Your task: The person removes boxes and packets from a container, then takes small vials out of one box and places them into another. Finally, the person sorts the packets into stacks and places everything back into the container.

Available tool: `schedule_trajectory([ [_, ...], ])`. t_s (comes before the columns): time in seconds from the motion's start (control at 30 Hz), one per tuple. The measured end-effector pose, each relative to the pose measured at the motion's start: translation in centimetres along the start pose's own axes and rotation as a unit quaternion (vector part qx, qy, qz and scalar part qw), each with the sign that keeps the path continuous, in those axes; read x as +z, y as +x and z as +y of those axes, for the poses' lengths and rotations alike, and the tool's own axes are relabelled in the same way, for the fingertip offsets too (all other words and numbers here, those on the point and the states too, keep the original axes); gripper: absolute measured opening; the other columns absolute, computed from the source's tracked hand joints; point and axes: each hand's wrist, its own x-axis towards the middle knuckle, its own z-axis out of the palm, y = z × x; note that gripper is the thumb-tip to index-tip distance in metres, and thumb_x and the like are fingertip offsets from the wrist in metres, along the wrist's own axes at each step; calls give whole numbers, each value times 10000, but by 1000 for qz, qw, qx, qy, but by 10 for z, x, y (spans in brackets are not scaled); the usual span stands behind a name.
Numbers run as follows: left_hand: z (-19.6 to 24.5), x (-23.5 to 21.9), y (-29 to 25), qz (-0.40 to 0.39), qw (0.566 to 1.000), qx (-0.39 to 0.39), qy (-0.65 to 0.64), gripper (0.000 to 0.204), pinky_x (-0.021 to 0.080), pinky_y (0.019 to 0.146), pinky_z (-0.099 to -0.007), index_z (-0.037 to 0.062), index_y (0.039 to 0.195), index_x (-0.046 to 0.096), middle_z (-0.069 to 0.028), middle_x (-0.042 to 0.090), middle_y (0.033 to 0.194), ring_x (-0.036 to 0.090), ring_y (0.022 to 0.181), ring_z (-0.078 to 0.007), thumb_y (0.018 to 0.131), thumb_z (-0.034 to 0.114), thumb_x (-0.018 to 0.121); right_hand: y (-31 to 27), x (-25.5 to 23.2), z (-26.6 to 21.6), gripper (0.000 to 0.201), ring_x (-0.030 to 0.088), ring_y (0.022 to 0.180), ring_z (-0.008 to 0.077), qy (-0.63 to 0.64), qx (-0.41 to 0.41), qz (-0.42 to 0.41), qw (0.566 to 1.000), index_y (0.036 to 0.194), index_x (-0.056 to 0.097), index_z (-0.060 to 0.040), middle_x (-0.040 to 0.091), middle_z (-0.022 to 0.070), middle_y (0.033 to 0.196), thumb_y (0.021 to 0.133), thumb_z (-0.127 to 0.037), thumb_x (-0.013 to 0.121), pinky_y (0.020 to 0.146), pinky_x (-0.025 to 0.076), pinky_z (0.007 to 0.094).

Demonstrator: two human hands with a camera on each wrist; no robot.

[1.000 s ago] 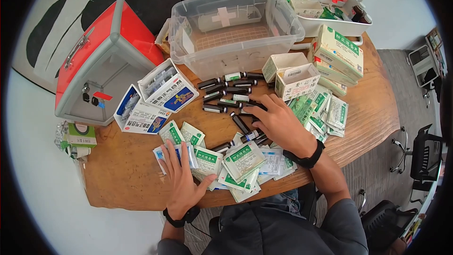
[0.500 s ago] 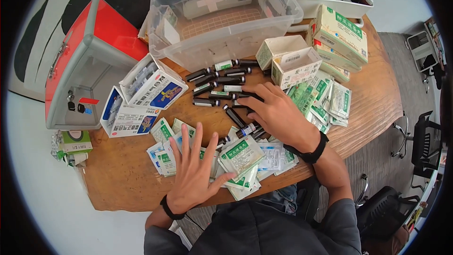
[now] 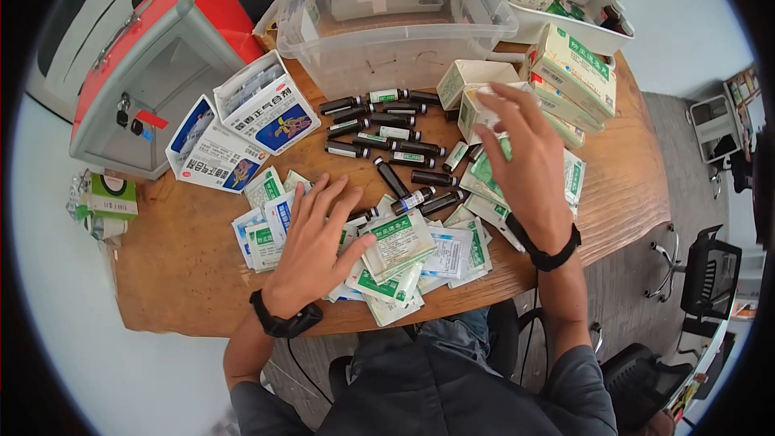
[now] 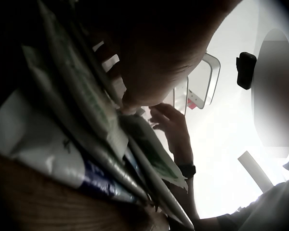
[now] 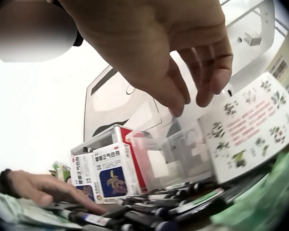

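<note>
My left hand (image 3: 311,246) lies over a spread of green-and-white sachets (image 3: 398,244), its fingers extended toward the dark vials. Seen close in the left wrist view, the sachets (image 4: 82,106) stack up beneath that hand. My right hand (image 3: 526,165) hovers at the open white carton (image 3: 470,117), overlapping it in the head view. From the right wrist, the fingers (image 5: 219,77) hang loosely bent with nothing between them, just above the carton's printed side (image 5: 250,127). Several dark vials (image 3: 416,148) lie mid-table between the hands.
A clear plastic bin (image 3: 387,56) stands at the back, with a red-and-grey case (image 3: 153,89) on its left. Two blue-and-white boxes (image 3: 270,117) hold sachets or strips. Stacked yellow-green cartons (image 3: 573,73) and a white tray (image 3: 557,28) occupy the back right.
My right hand has left the vials and moved up and right to the open carton. The left hand has lifted off the left-hand sachets and shifted right along the pile.
</note>
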Motion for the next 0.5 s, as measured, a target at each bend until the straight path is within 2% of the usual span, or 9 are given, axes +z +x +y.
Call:
schedule_trajectory([
  [0.07,1,-5,3,16,1000,1,-2,619,191,1284,-591,-11,1487,540,-239,518,1540,372,1518,-458,985,304,720,-1,-6,11,394,725,983,406,-124,64,-1,990,1293,664,-38,658,173,1308,917,-99,767,805,591,479],
  [0.1,1,-7,5,16,1000,0,-25,612,212,1274,-598,-15,1478,536,-251,530,1519,383,1498,-473,998,321,712,-3,-5,21,415,723,946,426,-150,57,-7,987,1306,638,-47,648,187,1293,918,-117,768,773,587,488],
  [0.2,8,-14,13,37,998,9,-46,598,268,1256,-585,-20,1464,535,-260,572,1468,430,1454,-484,1009,327,709,-5,2,34,377,722,921,422,-131,85,-72,985,1252,643,-47,650,192,1241,908,-121,777,757,583,494],
  [0.23,10,-16,14,47,997,13,-60,598,298,1246,-565,-19,1465,534,-256,581,1462,459,1436,-470,1002,309,723,-5,4,35,290,720,894,414,-120,83,-69,987,1169,663,-53,664,176,1153,907,-114,773,736,577,489],
  [0.3,12,-19,17,60,995,16,-74,599,327,1236,-546,-19,1465,534,-252,589,1456,489,1418,-457,995,291,736,-5,0,36,245,717,881,410,-122,60,-67,988,1127,677,-54,671,162,1116,905,-96,770,728,574,483],
  [0.37,12,-23,19,51,986,11,-157,600,410,1185,-502,-20,1462,535,-244,613,1431,535,1388,-434,976,246,764,-5,-7,28,200,714,869,407,-124,38,-65,990,1086,691,-55,678,148,1080,902,-79,767,721,571,478],
  [0.4,12,-26,19,55,986,9,-158,600,410,1185,-502,-20,1462,535,-244,613,1431,535,1388,-434,976,246,764,-4,-14,20,170,707,856,403,-87,37,-57,994,1045,696,-54,676,140,1051,890,-55,764,725,570,474],
  [0.47,11,-33,22,38,978,3,-203,573,465,1140,-459,-28,1450,541,-239,627,1424,558,1396,-368,990,235,760,-2,-27,2,142,700,843,400,-51,33,-50,997,1004,701,-54,675,132,1022,878,-31,762,729,569,470],
  [0.5,9,-34,23,41,978,3,-203,573,465,1140,-459,-28,1450,541,-239,627,1424,558,1396,-368,990,235,760,-1,-31,-8,150,695,849,393,-18,16,-80,997,996,699,-55,670,130,1016,865,-17,762,738,568,467],
])
